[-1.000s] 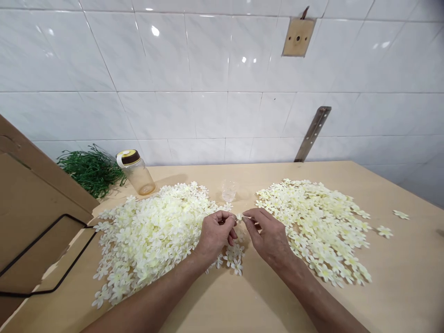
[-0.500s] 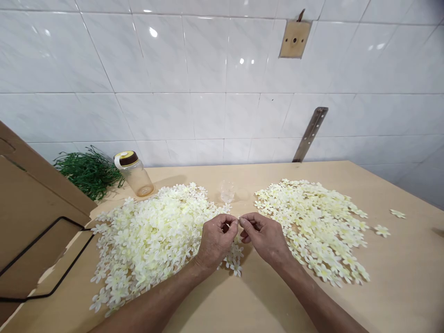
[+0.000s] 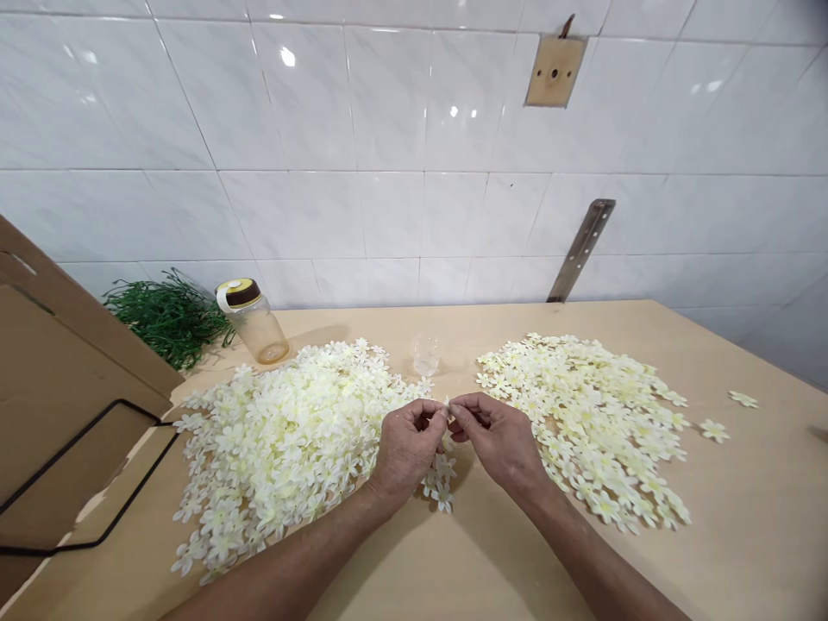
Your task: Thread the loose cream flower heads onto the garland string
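My left hand (image 3: 412,444) and my right hand (image 3: 497,435) meet fingertip to fingertip above the table. Both are closed in a pinch on a small pale piece (image 3: 447,402), apparently an artificial flower, mostly hidden by the fingers. A thick heap of white and yellowish artificial flowers (image 3: 291,423) lies beside my left hand, with a few blooms partly beneath it. To the right of my right hand, a flatter spread of similar flowers (image 3: 595,414) covers the wood-coloured table (image 3: 492,552). Just beyond my fingers stands a small clear plastic cup (image 3: 426,355); its contents are hard to make out.
A clear bottle with a brown and yellow lid (image 3: 254,323) stands at the back left, by green artificial stems (image 3: 168,319). A cardboard box (image 3: 65,397) and a black wire frame (image 3: 107,535) occupy the left edge. Behind is a tiled wall (image 3: 388,207).
A pale tip now shows between my pinched fingertips, where little was visible before. My hands stay together in nearly the same place; the view has shifted slightly.
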Tool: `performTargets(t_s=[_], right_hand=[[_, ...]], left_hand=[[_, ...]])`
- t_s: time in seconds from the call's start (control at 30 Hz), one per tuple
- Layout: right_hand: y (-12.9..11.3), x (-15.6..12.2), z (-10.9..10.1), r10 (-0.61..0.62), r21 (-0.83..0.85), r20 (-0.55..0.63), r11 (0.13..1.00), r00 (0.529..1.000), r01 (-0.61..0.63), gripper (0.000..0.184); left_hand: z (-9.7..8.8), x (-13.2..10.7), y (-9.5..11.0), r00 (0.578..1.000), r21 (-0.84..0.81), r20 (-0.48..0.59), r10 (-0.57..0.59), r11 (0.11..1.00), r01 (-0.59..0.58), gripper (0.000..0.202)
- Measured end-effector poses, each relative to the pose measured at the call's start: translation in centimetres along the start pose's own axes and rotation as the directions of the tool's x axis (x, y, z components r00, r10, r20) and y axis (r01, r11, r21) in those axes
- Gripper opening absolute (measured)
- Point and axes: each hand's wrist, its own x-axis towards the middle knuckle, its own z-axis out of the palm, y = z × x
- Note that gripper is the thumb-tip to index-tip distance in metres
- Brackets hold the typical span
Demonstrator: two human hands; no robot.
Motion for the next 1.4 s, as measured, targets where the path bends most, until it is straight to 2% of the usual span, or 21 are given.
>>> performTargets(t_s=[0.2,0.47,0.7,0.93,1.0,1.2,1.3,1.4], right_hand=[[0.0,-0.2,0.0,-0.053,-0.124,-0.018,0.991,0.998,0.051,0.027],[-0.5,-0.4,0.0,-0.089,-0.172,-0.026,0.982,0.996,0.083,0.024],[-0.4,-0.4,0.0,-0.148,-0.250,-0.027,0.959,0.989,0.136,0.021],[-0.5,-0.3,0.0,-0.229,-0.302,-0.002,0.928,0.974,0.217,0.020],[-0.3,-0.3,-0.1,-0.208,-0.281,-0.001,0.939,0.978,0.199,0.020],[0.4,0.0,-0.2,0.013,-0.157,-0.025,0.987,1.000,-0.017,0.026],[0.3,0.1,-0.3,0.029,-0.190,-0.012,0.981,1.000,-0.030,0.026],[-0.1,-0.1,-0.4,-0.011,-0.262,0.003,0.965,1.000,0.011,0.025]], left_hand=[[0.1,0.2,-0.3,1.000,-0.048,0.015,-0.020,0.999,0.020,0.026],[0.3,0.6,-0.5,0.997,-0.127,0.039,-0.072,0.989,0.076,0.022],[0.2,0.3,0.2,0.993,-0.179,0.088,-0.077,0.980,0.092,0.017],[0.0,0.1,0.9,0.990,-0.281,0.127,-0.069,0.954,0.103,0.022],[0.0,0.2,0.8,0.989,-0.277,0.134,-0.066,0.956,0.102,0.024],[0.0,0.5,0.2,0.989,-0.277,0.124,-0.083,0.954,0.115,0.031],[0.1,0.6,0.2,0.984,-0.312,0.136,-0.119,0.937,0.157,0.030],[0.1,0.5,0.4,0.977,-0.334,0.146,-0.153,0.922,0.194,0.028]])
